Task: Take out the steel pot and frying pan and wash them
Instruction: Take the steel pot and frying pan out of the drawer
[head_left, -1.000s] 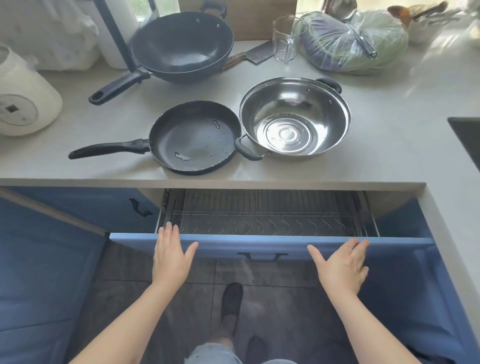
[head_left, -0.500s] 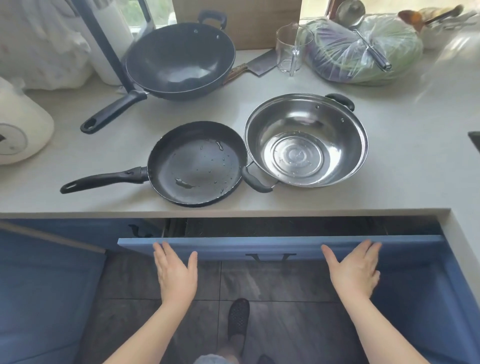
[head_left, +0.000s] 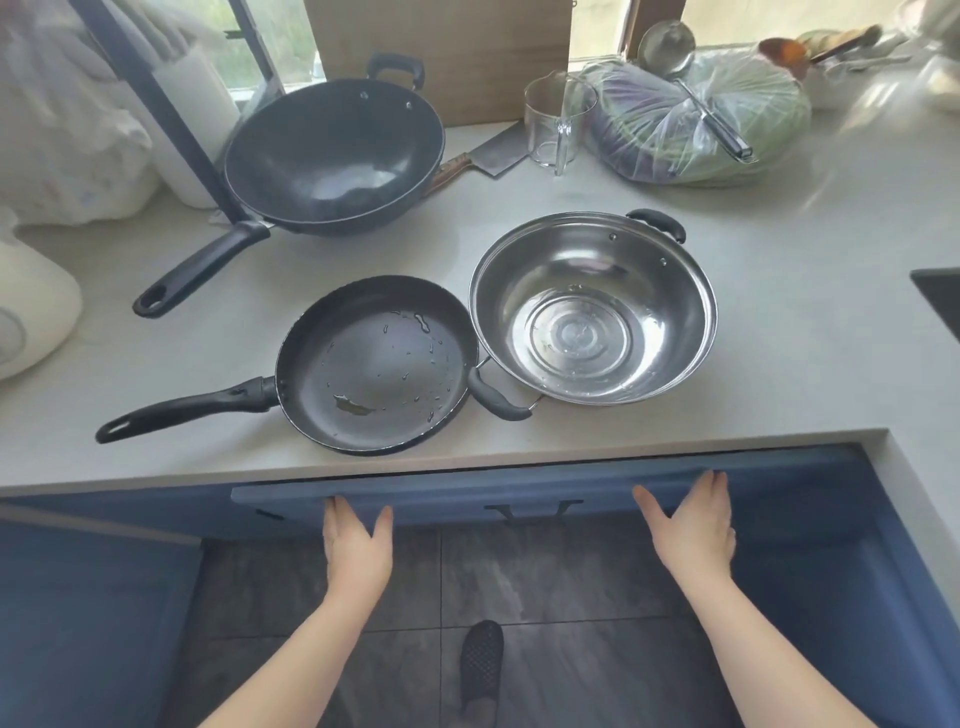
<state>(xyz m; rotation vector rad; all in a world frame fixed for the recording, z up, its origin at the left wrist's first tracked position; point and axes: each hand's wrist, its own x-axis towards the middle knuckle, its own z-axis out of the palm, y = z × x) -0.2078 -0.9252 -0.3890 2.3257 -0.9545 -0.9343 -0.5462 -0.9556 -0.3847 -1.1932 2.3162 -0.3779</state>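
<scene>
A steel pot (head_left: 593, 306) with two black handles stands on the grey counter (head_left: 810, 332), water drops inside it. Touching its left side is a black frying pan (head_left: 375, 364), its long handle pointing left, with droplets and a small oily puddle on its base. Below the counter's front edge, the blue drawer front (head_left: 467, 496) is almost flush with the cabinets. My left hand (head_left: 356, 545) presses flat against it left of the drawer's handle. My right hand (head_left: 693, 527) presses flat against it on the right. Both hands have straight fingers and hold nothing.
A dark wok (head_left: 332, 156) sits behind the frying pan. A cleaver (head_left: 488, 156), a glass jug (head_left: 558, 122) and a bag of vegetables (head_left: 696, 122) lie at the back. A white appliance (head_left: 31, 312) stands at left; the sink corner (head_left: 943, 299) shows at right.
Both hands have pushed the blue drawer in under the counter. The wire rack inside, visible a second ago, is now hidden.
</scene>
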